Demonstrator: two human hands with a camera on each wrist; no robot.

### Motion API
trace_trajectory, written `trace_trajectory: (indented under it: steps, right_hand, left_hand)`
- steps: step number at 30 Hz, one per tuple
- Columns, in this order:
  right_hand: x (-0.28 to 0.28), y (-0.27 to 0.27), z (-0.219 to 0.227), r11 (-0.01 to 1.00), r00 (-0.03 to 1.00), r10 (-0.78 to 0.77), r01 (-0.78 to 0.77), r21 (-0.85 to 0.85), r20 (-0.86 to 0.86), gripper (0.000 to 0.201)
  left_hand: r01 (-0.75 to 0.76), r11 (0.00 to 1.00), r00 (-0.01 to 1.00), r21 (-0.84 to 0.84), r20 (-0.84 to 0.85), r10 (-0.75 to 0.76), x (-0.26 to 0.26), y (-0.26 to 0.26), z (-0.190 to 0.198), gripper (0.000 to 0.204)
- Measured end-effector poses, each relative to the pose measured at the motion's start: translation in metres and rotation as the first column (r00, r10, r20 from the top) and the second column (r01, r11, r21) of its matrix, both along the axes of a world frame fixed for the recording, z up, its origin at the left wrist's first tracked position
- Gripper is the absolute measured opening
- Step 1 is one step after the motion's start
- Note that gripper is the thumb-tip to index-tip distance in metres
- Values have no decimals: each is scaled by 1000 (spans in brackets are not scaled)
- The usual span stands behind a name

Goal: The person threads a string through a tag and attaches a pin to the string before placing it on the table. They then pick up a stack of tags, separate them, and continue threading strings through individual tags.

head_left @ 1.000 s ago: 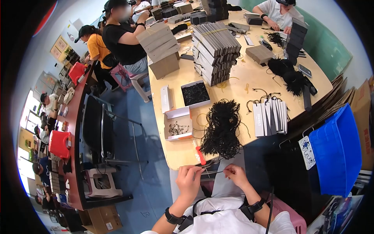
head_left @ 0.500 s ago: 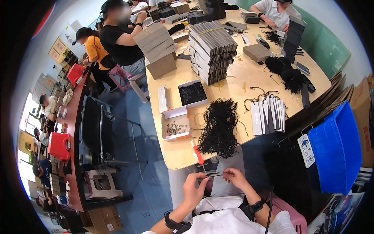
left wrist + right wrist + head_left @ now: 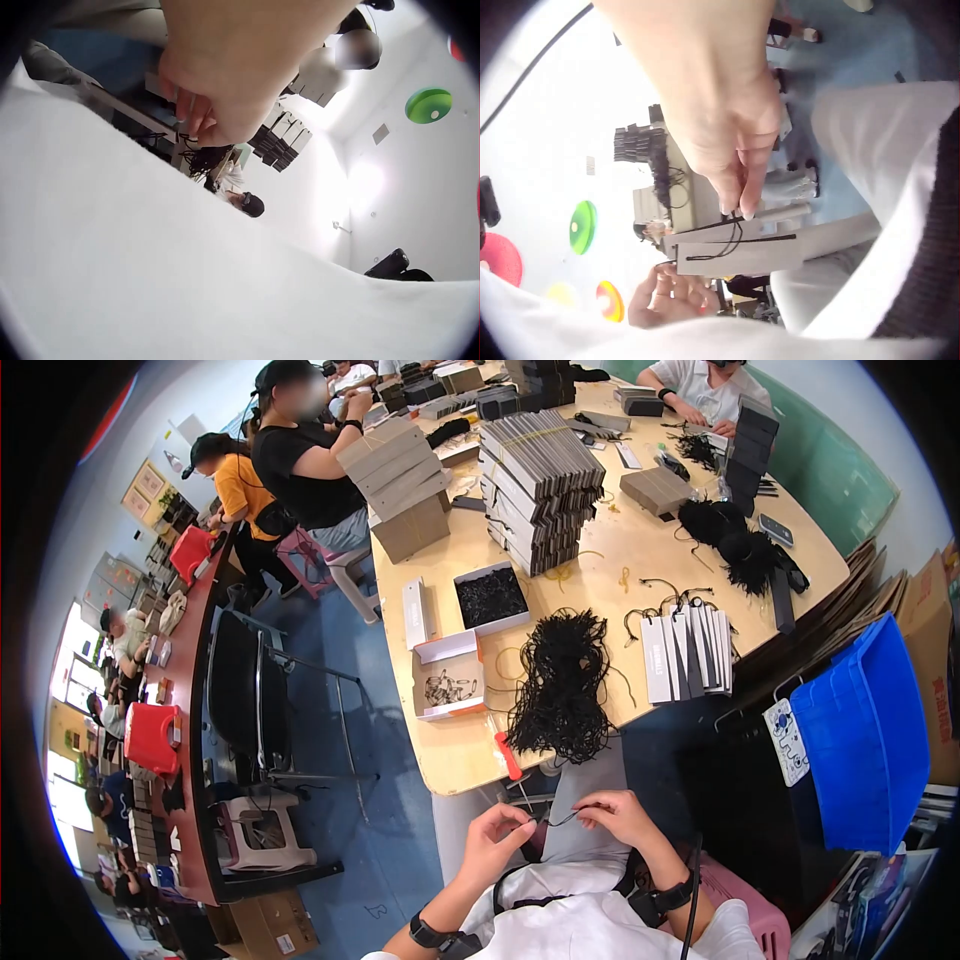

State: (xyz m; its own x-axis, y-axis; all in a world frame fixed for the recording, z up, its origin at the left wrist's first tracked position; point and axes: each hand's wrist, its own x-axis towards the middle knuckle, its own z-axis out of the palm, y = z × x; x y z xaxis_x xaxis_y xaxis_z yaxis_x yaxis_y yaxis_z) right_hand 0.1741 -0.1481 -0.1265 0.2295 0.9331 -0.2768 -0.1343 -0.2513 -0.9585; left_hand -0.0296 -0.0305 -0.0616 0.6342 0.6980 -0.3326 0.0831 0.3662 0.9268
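Note:
Both hands work close together in front of the body, below the table edge. The left hand (image 3: 492,843) pinches a thin black cord (image 3: 562,821) between thumb and fingertips. At the cord's other end, my right hand (image 3: 617,816) pinches it too, as the right wrist view shows. A pale, long tag (image 3: 761,256) with black cord on it hangs beneath the left fingertips in that view. From a red-handled tool (image 3: 508,756) at the table edge, a thin metal shaft reaches out toward the left fingertips.
A heap of black cords (image 3: 560,690) lies at the table's near edge. Left of it stand a box of metal clips (image 3: 483,678) and a box of black pieces (image 3: 525,615). Corded tags (image 3: 690,660) lie to the right, stacked grey tags (image 3: 540,490) behind. A blue bin (image 3: 860,750) stands at right.
Both hands have come slightly nearer the body, the left most. The cord between them, straight a second ago, now hangs in a slack curve. The head view has shifted a little.

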Motion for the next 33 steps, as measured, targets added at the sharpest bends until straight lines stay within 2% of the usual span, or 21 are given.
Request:
trace_trajectory:
  steps: [1, 3, 6, 7, 8, 10, 12, 14, 15, 17, 21, 23, 24, 26, 27, 29, 30, 32, 33]
  right_hand:
    - [1, 0, 13, 1000, 1000, 1, -1, -3, -2, 10]
    - [-1, -1, 42, 998, 991, 25, -33, 62, 128, 8]
    - [-9, 0, 74, 987, 981, -25, -6, 159, 192, 7]
    - [-9, 1, 80, 975, 955, -19, -47, 217, 295, 8]
    - [-11, 3, 87, 974, 955, -23, -45, 221, 297, 8]
    - [-15, 8, 99, 914, 917, -75, -94, 394, 392, 12]
    - [-21, 9, 99, 909, 931, -91, -67, 411, 354, 14]
    - [-25, 12, 97, 882, 956, -212, 98, 460, 203, 15]
    - [-25, 12, 94, 881, 956, -212, 98, 463, 202, 15]
    - [-26, 13, 91, 875, 955, -234, 127, 466, 179, 16]
    - [-32, 12, 93, 868, 939, -269, 140, 476, 214, 15]
    - [-35, 16, 91, 844, 894, -279, 55, 533, 350, 16]
    - [-35, 17, 89, 844, 894, -280, 55, 534, 350, 16]
    - [-34, 21, 83, 769, 766, -409, -3, 640, 495, 22]
    - [-34, 21, 82, 769, 766, -409, -3, 640, 495, 22]
    - [-31, 19, 79, 878, 923, -191, 9, 479, 333, 32]
    - [-28, 19, 76, 879, 923, -192, 11, 477, 333, 32]
    - [-19, 21, 74, 893, 974, -2, -100, 439, 226, 43]
    - [-21, 19, 78, 894, 974, -2, -99, 437, 226, 43]
  left_hand:
    - [3, 999, 1000, -43, 22, -2, -2, -1, 5, 8]
    - [0, 996, 999, -94, 44, 4, -6, -4, 12, 8]
    - [14, 999, 998, -29, 64, -12, -5, -2, 22, 8]
    - [40, 999, 996, 29, 79, -42, -4, -2, 24, 8]
    - [66, 994, 993, 87, 93, -74, -3, -3, 27, 7]
    - [80, 990, 992, 118, 91, -91, -2, -4, 31, 7]
    - [92, 985, 991, 148, 88, -106, -1, -6, 36, 7]
    - [42, 999, 994, 35, 98, -45, 1, -8, 42, 9]
    - [41, 998, 994, 38, 98, -45, 1, -8, 45, 9]
    - [37, 993, 993, -115, 120, -23, 0, -7, 50, 9]
    - [46, 985, 988, -166, 155, -20, 7, -9, 58, 9]
    - [73, 985, 981, -155, 191, -42, 11, -11, 62, 11]
    - [73, 985, 980, -154, 192, -43, 12, -12, 60, 11]
    - [83, 994, 985, 68, 145, -92, 14, -11, 56, 14]
    - [83, 994, 985, 68, 145, -92, 14, -10, 57, 14]
    - [220, 891, 975, 397, -111, -192, 13, -3, 60, 19]
    - [222, 891, 975, 395, -111, -194, 13, 0, 62, 19]
    - [255, 794, 967, 552, -147, -208, 17, 5, 69, 17]
    - [255, 795, 967, 550, -147, -209, 19, 5, 80, 17]
